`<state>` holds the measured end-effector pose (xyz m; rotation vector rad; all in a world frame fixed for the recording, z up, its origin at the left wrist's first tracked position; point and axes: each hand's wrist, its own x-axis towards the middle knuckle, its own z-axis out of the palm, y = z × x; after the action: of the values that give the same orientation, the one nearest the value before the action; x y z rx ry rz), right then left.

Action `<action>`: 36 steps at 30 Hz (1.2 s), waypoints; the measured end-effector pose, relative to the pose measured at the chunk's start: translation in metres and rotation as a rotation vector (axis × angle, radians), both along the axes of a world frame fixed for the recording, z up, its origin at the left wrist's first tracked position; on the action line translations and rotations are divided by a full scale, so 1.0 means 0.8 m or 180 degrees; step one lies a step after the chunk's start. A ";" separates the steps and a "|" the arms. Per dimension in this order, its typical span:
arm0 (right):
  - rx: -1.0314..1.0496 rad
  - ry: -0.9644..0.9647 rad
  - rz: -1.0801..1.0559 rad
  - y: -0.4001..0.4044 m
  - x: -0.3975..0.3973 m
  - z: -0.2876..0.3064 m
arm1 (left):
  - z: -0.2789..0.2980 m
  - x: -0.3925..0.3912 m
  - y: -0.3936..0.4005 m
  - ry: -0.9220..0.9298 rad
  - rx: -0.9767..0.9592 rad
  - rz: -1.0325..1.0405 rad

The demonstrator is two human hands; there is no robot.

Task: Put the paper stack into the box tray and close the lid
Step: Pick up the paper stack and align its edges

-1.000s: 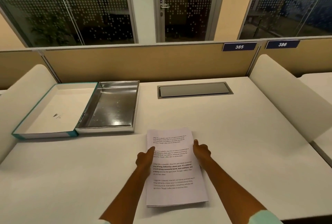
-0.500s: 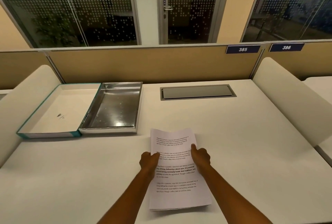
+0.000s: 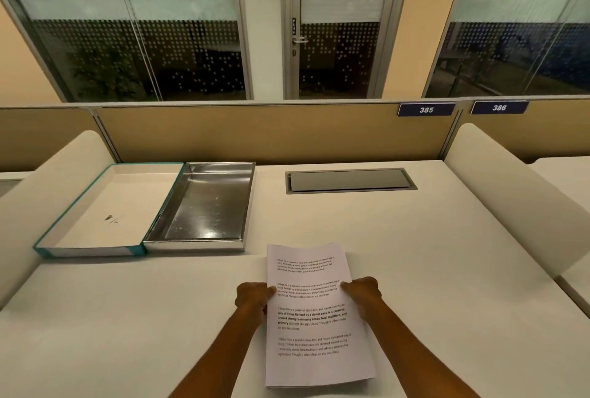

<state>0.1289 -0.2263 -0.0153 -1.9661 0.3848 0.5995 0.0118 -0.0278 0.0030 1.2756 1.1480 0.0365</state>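
While both hands pinch the sheets, nothing is in the box yet; the lines below give the layout.

Paper stack [image 3: 314, 314]: printed sheets lying lengthwise near the front of the desk [image 3: 431, 254], right of the box and just short of its near edge; whether it rests on the desk or is slightly raised, I cannot tell.

Left hand [image 3: 253, 297]: fingers curled narrow around the stack's left long edge, thumb on top, holding the paper.

Right hand [image 3: 362, 294]: same hold on the right long edge, fingers closed on the paper, thumb on the top sheet.

Why a hand on each side: gripping both long edges at about mid-length probably keeps the loose sheets squared and stops them fanning or sagging when carried.

Tray [image 3: 207, 206]: silver-lined, shallow, empty, far and left of the stack, long side running near to far like the paper, so little turning should be needed.

Lid [image 3: 105, 209]: teal-edged, lying inside-up, touching the tray's left side; likely folded out of the way so the tray mouth stays free.

Step in hand: securing the stack for the carry to the far left.

Left to do: lay the paper in, then bring the lid over.
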 end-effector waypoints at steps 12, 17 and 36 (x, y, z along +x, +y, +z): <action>0.0909 -0.1097 -0.0149 0.002 0.020 0.065 | 0.061 0.028 0.008 -0.1290 0.0291 0.0078; 0.1286 -0.1658 -0.0097 -0.005 0.005 0.079 | 0.067 0.023 0.007 -0.1833 0.0527 -0.0057; 0.1787 -0.2200 -0.0163 0.003 -0.016 0.120 | 0.118 0.028 -0.023 -0.2387 0.0841 -0.0272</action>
<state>0.1159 -0.2236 0.0809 -1.4887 -0.1567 -0.0380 0.0345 -0.0462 0.0972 1.3667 0.4473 0.5713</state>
